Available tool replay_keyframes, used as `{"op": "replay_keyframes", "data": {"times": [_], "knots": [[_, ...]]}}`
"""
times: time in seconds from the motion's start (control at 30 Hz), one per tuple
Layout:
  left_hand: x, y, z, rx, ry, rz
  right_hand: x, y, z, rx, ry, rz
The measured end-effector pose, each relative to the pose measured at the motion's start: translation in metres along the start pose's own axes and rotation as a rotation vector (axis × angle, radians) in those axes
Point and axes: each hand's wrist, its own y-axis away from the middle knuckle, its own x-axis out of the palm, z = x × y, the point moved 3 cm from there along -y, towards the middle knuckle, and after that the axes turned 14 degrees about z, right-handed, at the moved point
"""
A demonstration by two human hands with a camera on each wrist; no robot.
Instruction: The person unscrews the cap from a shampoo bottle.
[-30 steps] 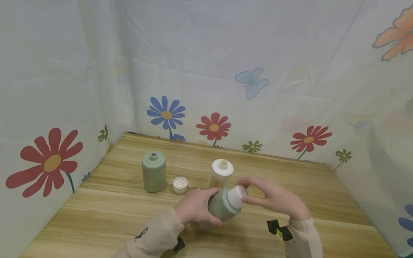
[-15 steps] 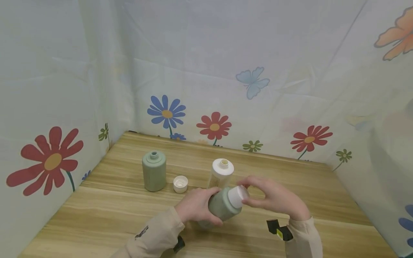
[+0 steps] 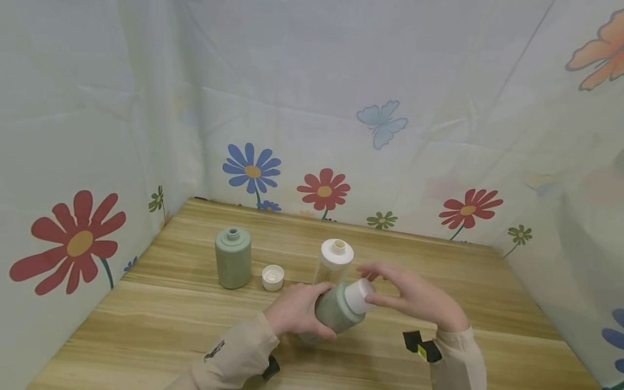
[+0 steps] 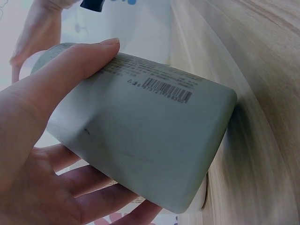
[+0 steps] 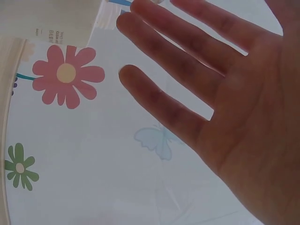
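My left hand (image 3: 298, 310) grips a sage-green bottle (image 3: 336, 311), tilted with its neck up to the right. The left wrist view shows the thumb along one side of this bottle (image 4: 140, 126) and the fingers under the other; a printed barcode faces that camera. A white cap (image 3: 357, 297) sits on the bottle's neck. At the cap is my right hand (image 3: 421, 297), thumb tip against its side, with fingertips raised off its far edge. Long, spread fingers of the right hand (image 5: 248, 98) fill much of the right wrist view.
Behind the held bottle stands an uncapped white bottle (image 3: 336, 259), partly hidden. Further left is an uncapped green bottle (image 3: 233, 262). Between them a loose white cap (image 3: 272, 279) lies hollow side up on the wooden table (image 3: 161, 325). A flower-printed curtain (image 3: 292, 119) surrounds the table.
My right fingers have loosened and lifted off the cap's far edge, after being curled round it. The left hand and its bottle have stayed in place.
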Motion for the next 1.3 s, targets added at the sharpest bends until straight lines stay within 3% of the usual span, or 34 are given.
{"op": "replay_keyframes", "data": {"times": [0.57,1.03,1.3], "knots": [[0.002,-0.0013,0.0018,-0.009,-0.004,0.012,0.0026,-0.0022,0.0002,-0.01,0.037,-0.004],[0.0019,-0.0011,0.0005,-0.002,-0.023,-0.002,0.0,0.0002,0.0047,-0.136,0.04,0.024],[0.0017,-0.0007,0.0002,-0.001,-0.015,0.002,-0.0001,0.0019,0.0027,-0.026,0.013,0.001]]}}
